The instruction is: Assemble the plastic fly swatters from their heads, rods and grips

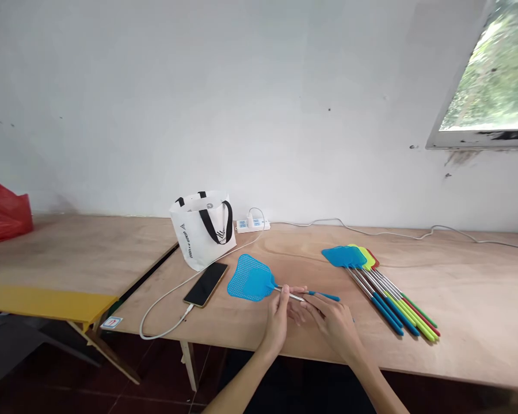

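Observation:
A blue fly swatter (250, 278) with a silver shaft and a blue handle lies toward the middle of the table. Its mesh head points left, and a denser blue patch shows on it; whether a second swatter overlaps there I cannot tell. My left hand (280, 315) grips the shaft just behind the head, thumb up. Closed over the shaft farther back is my right hand (333, 323), with part of the blue handle showing past its fingers. To the right lies a fanned pile of fly swatters (384, 293) in blue, yellow-green, red and green, handles toward me.
Left of the swatter, a phone (206, 284) lies on a charging cable (155, 310) that loops at the table's front edge. Behind it stand a white tote bag (202, 233) and a power strip (254, 225). A red plastic bag (6, 213) sits on the left table.

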A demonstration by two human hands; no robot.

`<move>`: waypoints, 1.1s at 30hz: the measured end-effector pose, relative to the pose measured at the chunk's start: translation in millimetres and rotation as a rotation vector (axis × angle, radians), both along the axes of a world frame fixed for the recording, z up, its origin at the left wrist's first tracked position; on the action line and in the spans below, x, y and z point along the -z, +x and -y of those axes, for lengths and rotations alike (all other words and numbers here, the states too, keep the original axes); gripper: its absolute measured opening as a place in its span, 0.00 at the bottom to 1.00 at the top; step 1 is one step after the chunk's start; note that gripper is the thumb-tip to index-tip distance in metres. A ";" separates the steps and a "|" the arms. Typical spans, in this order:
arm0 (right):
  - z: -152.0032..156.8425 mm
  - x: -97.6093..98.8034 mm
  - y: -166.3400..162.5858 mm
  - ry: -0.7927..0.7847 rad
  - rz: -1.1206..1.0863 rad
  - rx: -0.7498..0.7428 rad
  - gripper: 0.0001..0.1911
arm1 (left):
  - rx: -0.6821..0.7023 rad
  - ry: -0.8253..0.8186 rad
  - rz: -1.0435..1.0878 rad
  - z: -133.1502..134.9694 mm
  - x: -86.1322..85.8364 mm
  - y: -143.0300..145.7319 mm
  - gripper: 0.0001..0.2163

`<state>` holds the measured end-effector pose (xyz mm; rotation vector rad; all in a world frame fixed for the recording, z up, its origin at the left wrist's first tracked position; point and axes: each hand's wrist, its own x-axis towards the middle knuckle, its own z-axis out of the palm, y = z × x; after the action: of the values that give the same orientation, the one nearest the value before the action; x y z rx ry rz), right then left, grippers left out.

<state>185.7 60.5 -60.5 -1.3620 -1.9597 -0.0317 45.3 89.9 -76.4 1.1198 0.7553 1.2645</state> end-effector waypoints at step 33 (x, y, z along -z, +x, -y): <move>-31.5 34.5 155.1 -0.038 -0.025 0.245 0.31 | -0.468 0.050 0.453 -74.0 -51.8 -142.3 0.22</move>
<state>340.8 91.9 -95.1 -1.6128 -1.7706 -0.0933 -97.0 163.9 -24.6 0.6669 0.6575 1.8603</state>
